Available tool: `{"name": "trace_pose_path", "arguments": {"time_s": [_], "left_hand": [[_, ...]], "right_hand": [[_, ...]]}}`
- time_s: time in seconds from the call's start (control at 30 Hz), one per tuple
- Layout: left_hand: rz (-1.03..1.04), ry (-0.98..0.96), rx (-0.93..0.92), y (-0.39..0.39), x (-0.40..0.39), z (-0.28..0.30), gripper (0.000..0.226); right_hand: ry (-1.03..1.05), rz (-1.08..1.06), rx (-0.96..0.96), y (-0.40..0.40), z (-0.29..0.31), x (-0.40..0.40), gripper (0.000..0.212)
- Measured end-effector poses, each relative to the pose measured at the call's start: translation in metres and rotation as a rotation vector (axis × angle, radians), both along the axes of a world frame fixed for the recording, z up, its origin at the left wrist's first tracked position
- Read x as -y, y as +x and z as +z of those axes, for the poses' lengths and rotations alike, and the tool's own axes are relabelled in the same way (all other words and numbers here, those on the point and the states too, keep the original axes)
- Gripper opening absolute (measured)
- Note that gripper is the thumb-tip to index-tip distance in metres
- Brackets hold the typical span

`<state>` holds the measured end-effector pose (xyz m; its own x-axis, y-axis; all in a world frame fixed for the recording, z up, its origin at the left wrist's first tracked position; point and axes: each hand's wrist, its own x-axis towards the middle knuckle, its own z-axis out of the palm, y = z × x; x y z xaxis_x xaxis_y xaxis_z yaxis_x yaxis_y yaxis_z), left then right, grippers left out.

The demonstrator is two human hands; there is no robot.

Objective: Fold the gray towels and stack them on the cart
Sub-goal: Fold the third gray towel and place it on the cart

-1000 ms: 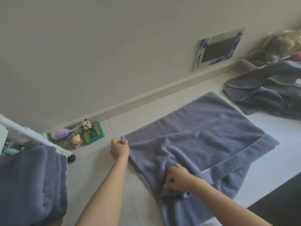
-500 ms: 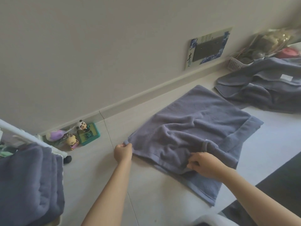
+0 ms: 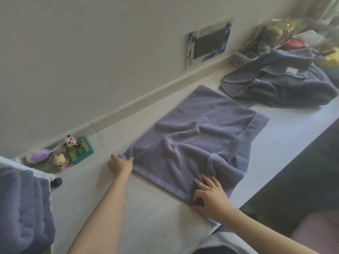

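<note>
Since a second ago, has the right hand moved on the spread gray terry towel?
Yes. The right hand has slid from the towel's bunched middle to its near edge, away from the white baseboard, and now lies flat, fingers spread.

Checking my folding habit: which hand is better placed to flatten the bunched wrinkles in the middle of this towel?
Right. The right hand lies open and flat on the towel beside the wrinkles; the left hand pinches the corner, anchoring it.

Character 青 on the blue-bordered card [image 3: 209, 42] (leaning against wall)
</note>
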<state>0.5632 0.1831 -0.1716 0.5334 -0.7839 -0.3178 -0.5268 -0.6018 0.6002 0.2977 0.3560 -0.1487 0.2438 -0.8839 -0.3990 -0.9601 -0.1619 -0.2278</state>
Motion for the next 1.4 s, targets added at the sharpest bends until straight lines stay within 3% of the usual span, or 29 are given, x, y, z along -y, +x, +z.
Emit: {"name": "trace_pose_path", "arguments": {"time_s": [0.1, 0.2, 0.3, 0.4, 0.5, 0.7, 0.87, 0.93, 1.0, 1.1, 1.27, 1.4], "left_hand": [[-0.020, 0.137, 0.057, 0.007, 0.005, 0.001, 0.060], [-0.067, 0.173, 0.025, 0.016, 0.010, 0.001, 0.056], [0.007, 0.050, -0.214, 0.017, 0.006, 0.008, 0.032], [0.141, -0.102, -0.555, 0.014, 0.003, 0.034, 0.007], [0.172, -0.221, -0.786, 0.007, 0.007, 0.074, 0.025], [0.078, -0.393, -1.122, -0.025, 0.015, 0.176, 0.022], [-0.013, -0.685, -1.327, -0.049, 0.021, 0.259, 0.016], [-0.133, -0.797, -1.245, -0.057, 0.024, 0.288, 0.019], [-0.223, -0.887, -1.056, -0.062, 0.025, 0.311, 0.024], [-0.249, -1.012, -0.783, -0.066, 0.028, 0.344, 0.015], [-0.222, -1.081, -0.323, -0.050, 0.049, 0.373, 0.014], [-0.231, -1.075, -0.252, -0.053, 0.060, 0.383, 0.016]], "right_hand": [[-0.113, -0.056, 0.012, 0.005, -0.011, -0.004, 0.044], [-0.268, -0.050, 0.072, 0.010, -0.016, -0.005, 0.026], [-0.262, -0.043, 0.063, 0.008, -0.010, 0.000, 0.015], [-0.152, -0.148, 0.233, -0.011, 0.008, 0.013, 0.016], [-0.198, -0.257, 0.319, -0.044, 0.050, 0.032, 0.014], [-0.564, -0.319, 0.362, -0.095, 0.157, 0.091, 0.014], [-0.799, -0.362, 0.514, -0.121, 0.243, 0.128, 0.018], [-0.870, -0.345, 0.596, -0.130, 0.277, 0.141, 0.018], [-0.933, -0.311, 0.642, -0.137, 0.306, 0.150, 0.015], [-0.951, -0.209, 0.607, -0.149, 0.348, 0.158, 0.014], [-0.704, -0.004, 0.445, -0.165, 0.383, 0.159, 0.028], [-0.580, 0.050, 0.341, -0.169, 0.385, 0.170, 0.027]]}}
